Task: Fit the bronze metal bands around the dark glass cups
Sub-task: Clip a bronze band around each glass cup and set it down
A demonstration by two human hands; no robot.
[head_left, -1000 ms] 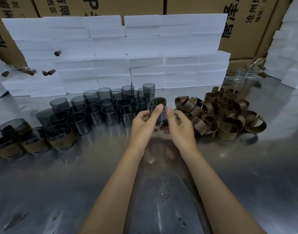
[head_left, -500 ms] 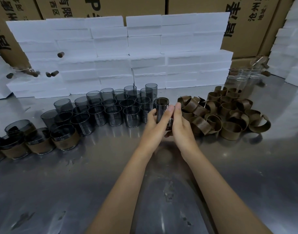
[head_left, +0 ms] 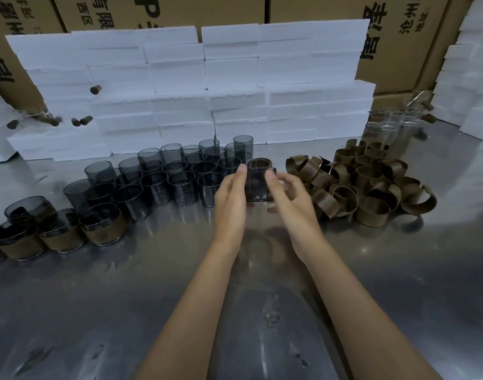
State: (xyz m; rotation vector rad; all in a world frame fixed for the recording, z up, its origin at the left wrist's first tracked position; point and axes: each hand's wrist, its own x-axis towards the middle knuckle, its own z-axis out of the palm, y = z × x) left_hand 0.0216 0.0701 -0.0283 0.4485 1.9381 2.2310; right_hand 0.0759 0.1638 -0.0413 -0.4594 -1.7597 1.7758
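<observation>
Steel worktable, scuffed and reflective, backed by stacked white foam blocks and cartons. Both hands meet at centre on one dark glass cup: left hand lies against its left side with fingers nearly straight; right hand curls loosely beside it. Whether either truly grips, I cannot tell. No band is visible on this cup. Bare cups crowd just left, touching one another; loose bronze bands are heaped right; banded cups stand far left. Risk: a slack hold could drop the cup onto steel, or an elbow sweep could topple the packed glassware.
</observation>
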